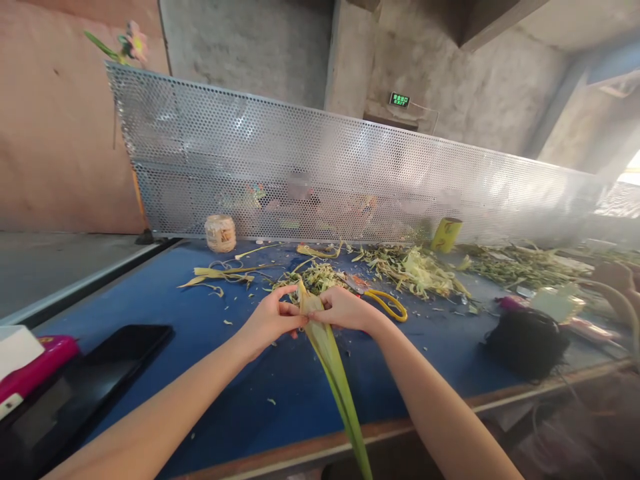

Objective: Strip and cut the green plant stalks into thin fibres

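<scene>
left hand [273, 319]: pinched shut on the top of the leaf [335, 367].
right hand [345, 308]: pinched on it too.
leaf: above the bench [200, 387], tail past its edge.
done: only the top looks folded.
left: the long tail.

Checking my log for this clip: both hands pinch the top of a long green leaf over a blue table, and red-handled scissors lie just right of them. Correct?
One slip: the head view shows the scissors have yellow handles, not red. The left hand and right hand do pinch the top of the leaf over the blue table, scissors just right of them.
</scene>
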A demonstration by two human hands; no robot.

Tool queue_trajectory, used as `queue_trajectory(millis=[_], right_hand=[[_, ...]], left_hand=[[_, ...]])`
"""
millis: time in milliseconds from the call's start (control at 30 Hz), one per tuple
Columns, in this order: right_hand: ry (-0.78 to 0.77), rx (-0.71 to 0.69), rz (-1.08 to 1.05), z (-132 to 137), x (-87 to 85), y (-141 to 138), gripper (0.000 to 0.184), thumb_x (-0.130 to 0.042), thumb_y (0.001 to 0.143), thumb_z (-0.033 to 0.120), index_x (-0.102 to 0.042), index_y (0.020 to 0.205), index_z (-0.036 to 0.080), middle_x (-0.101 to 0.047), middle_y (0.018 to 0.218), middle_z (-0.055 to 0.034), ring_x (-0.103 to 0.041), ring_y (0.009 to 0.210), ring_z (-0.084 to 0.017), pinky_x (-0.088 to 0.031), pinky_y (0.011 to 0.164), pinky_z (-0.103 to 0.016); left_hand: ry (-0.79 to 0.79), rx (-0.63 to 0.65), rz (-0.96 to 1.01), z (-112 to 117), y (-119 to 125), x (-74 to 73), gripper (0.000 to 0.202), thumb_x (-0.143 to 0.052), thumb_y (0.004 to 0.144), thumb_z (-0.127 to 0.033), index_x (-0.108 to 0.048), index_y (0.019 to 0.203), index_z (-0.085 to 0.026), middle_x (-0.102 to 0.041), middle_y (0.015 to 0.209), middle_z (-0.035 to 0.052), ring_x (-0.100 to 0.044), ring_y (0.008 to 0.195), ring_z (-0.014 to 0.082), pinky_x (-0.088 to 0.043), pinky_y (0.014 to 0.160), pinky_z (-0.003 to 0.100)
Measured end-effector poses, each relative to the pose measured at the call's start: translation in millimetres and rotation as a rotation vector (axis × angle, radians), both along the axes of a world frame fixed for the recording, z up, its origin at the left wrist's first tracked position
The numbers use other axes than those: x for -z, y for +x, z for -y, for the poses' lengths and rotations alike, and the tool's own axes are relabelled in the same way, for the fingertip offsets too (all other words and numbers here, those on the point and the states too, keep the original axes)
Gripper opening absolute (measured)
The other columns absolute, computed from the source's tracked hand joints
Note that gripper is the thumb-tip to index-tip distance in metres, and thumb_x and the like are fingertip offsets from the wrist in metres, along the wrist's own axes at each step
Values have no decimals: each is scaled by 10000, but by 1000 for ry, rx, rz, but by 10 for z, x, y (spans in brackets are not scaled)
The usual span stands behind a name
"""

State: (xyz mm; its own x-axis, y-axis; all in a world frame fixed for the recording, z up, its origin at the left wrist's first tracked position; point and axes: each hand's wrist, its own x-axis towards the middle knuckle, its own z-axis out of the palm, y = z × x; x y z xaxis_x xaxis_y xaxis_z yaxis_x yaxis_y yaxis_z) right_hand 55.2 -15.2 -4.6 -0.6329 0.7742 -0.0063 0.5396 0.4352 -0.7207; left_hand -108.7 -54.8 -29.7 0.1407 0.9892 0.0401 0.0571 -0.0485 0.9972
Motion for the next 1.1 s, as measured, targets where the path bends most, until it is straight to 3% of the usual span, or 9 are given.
queue_trajectory(millis=[133, 300, 400, 633, 900, 1100], right_hand=[[-25, -2, -38, -1, -21, 8, 161, -503, 646, 272, -448, 553, 152, -379, 448, 58, -358, 406, -55, -270, 384, -174], [207, 50, -66, -55, 98, -67, 193, -493, 644, 266, -388, 521, 161, -309, 470, 65, -288, 437, -45, -198, 394, -177], [283, 88, -43, -63, 138, -107, 212, -489, 641, 267, -367, 503, 162, -311, 475, 62, -292, 450, -48, -204, 407, -180], [147, 11, -87, -48, 114, -83, 79, -467, 620, 228, -436, 601, 158, -367, 532, 57, -349, 488, -61, -248, 419, -169], [174, -30, -235, -45, 161, -137, 99, -458, 600, 183, -370, 558, 168, -272, 525, 70, -263, 484, -50, -193, 424, -177], [307, 13, -223, -43, 155, -173, 148, -469, 577, 161, -332, 521, 171, -246, 507, 73, -252, 482, -51, -172, 428, -191]], left_hand=[[5, -22, -1, -1, -5, 8, 788, -668, 589, -202, -260, 1254, -93, -609, 614, -11, -517, 464, 103, -413, 483, 250], [-81, -83, -18, 13, 1, -51, 804, -678, 586, -235, -272, 1264, -85, -642, 671, 32, -514, 421, 96, -404, 465, 248], [-72, -113, -17, 19, 1, -63, 796, -676, 574, -210, -292, 1258, -76, -631, 641, 15, -516, 422, 98, -412, 471, 250], [33, -93, -35, 19, 14, -28, 763, -637, 604, -208, -275, 1263, -80, -544, 528, -53, -512, 498, 118, -430, 493, 256], [68, -123, -64, -11, 15, 13, 753, -627, 615, -222, -256, 1254, -79, -544, 517, -63, -509, 451, 110, -407, 490, 246], [69, -147, -75, -34, 22, 15, 726, -610, 611, -185, -264, 1235, -53, -555, 500, -58, -517, 446, 119, -410, 495, 250]])
